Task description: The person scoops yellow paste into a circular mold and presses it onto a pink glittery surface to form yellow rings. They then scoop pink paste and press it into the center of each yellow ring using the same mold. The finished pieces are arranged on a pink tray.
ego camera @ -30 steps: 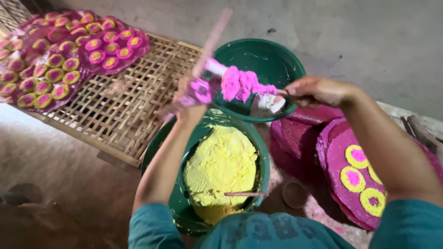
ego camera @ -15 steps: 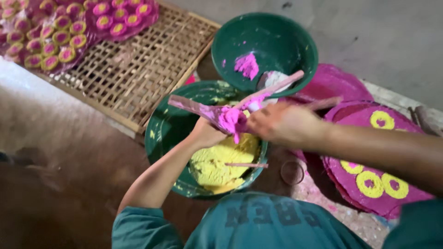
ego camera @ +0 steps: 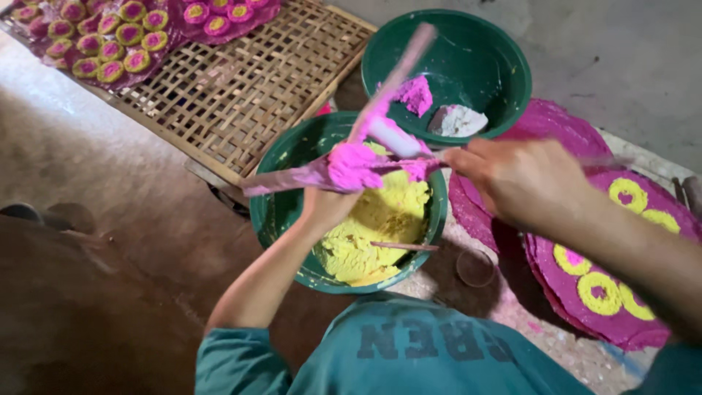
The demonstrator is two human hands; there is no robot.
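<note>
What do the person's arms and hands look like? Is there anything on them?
Both arms are bare up to short teal sleeves. The left hand and right hand wear no gloves. No rings or watch can be made out, though the right hand is blurred.

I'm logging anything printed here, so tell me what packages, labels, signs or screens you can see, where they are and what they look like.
No packages, signs or screens show.
Shirt lettering: the only print, dark block letters across the teal shirt at the bottom edge, seen upside down and partly cut off.
The green bowls and the woven tray carry no labels.
</note>
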